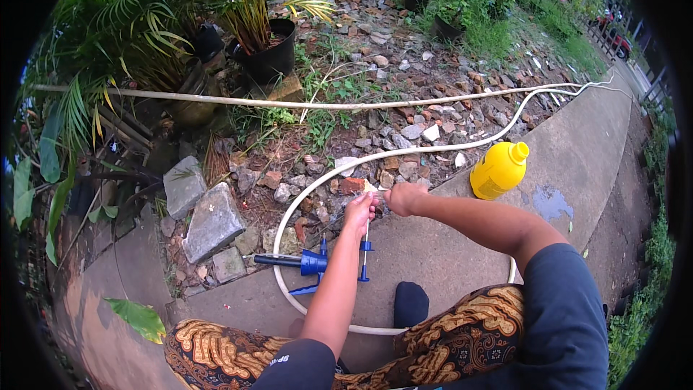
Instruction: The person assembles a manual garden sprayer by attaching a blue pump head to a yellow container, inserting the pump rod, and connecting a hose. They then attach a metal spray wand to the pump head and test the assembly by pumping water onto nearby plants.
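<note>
My left hand [360,211] is closed in a pinch at the upper end of a thin pale rod [367,231] with blue fittings. The rod hangs below the fingers, beside my left forearm. My right hand [406,199] is closed right next to it, fingertips meeting the left ones over something small and whitish that I cannot make out. Partly behind my left forearm lies a blue sprayer head [312,262] with a black tube [280,260] pointing left. A yellow plastic bottle [498,171] with an uncapped-looking neck stands on the concrete, right of my right hand.
A cream hose [404,151] loops around the work area; a long pale pole or pipe [289,105] runs across the rubble. Broken concrete blocks [214,222] lie at left. A potted palm [268,54] stands beyond. A wet patch [552,203] marks the concrete path [577,152].
</note>
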A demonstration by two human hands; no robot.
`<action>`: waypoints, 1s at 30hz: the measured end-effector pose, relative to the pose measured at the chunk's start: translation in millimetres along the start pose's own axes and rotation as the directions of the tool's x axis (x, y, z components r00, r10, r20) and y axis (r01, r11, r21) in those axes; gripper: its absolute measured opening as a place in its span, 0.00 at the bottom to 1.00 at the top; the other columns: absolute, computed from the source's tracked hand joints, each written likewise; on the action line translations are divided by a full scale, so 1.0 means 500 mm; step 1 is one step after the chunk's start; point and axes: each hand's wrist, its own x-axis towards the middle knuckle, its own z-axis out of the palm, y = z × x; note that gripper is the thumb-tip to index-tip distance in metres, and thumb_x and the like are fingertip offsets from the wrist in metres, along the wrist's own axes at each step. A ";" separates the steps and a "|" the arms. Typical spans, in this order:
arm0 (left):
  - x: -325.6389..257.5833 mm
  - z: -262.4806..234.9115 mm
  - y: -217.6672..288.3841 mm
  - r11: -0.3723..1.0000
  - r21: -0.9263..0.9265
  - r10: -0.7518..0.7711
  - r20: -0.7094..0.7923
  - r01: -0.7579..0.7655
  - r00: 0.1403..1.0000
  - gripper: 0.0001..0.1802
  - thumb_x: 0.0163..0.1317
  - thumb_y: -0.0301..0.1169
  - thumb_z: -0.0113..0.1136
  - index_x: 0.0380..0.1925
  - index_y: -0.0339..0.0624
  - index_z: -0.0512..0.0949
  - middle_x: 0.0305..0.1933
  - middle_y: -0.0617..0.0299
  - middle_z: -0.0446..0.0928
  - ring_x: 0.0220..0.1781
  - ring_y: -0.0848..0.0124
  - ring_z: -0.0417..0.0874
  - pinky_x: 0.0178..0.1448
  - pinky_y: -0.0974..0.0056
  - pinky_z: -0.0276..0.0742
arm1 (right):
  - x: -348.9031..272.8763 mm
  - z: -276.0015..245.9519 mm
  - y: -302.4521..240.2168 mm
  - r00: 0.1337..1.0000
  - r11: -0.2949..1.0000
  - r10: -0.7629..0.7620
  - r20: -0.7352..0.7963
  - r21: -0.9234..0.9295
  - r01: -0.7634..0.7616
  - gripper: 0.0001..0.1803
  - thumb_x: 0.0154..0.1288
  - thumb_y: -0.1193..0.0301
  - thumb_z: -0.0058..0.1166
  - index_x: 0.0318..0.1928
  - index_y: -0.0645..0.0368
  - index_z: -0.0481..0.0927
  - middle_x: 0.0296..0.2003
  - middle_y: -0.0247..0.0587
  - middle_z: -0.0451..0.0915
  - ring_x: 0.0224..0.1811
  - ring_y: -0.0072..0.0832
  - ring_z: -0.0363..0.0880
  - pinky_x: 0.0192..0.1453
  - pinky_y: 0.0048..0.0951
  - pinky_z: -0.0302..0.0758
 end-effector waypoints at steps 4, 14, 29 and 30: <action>0.009 -0.007 -0.008 1.000 0.024 0.003 0.011 -0.004 1.000 0.16 0.81 0.38 0.47 0.51 0.38 0.79 0.40 0.58 0.85 0.29 0.80 0.72 0.27 0.72 0.69 | -0.004 -0.006 -0.006 1.000 1.000 -0.021 0.022 -0.022 0.022 0.23 0.78 0.57 0.40 0.59 0.53 0.83 0.61 0.50 0.81 0.64 0.45 0.80 0.64 0.48 0.78; -0.013 -0.001 -0.002 0.998 0.054 0.041 0.067 -0.045 0.997 0.13 0.78 0.31 0.50 0.52 0.38 0.81 0.41 0.65 0.84 0.32 0.78 0.76 0.32 0.71 0.70 | 0.005 -0.002 -0.003 0.999 0.996 -0.031 0.028 -0.079 0.033 0.20 0.78 0.60 0.43 0.60 0.51 0.82 0.60 0.49 0.82 0.64 0.47 0.80 0.63 0.48 0.79; -0.032 0.005 0.006 0.987 -0.096 -0.124 0.060 0.129 0.990 0.15 0.79 0.42 0.52 0.42 0.41 0.75 0.26 0.70 0.70 0.18 0.83 0.60 0.17 0.74 0.52 | -0.026 -0.018 -0.014 0.999 0.993 -0.046 0.022 -0.105 0.048 0.19 0.76 0.61 0.44 0.56 0.50 0.85 0.58 0.48 0.83 0.62 0.46 0.82 0.61 0.48 0.80; -0.030 0.007 0.003 0.991 -0.079 -0.107 0.056 0.111 0.993 0.14 0.79 0.41 0.52 0.42 0.41 0.74 0.26 0.70 0.69 0.18 0.83 0.60 0.18 0.75 0.52 | -0.026 -0.018 -0.014 1.000 0.997 -0.023 0.016 -0.078 0.024 0.19 0.76 0.61 0.44 0.57 0.50 0.85 0.58 0.48 0.83 0.61 0.46 0.82 0.61 0.47 0.81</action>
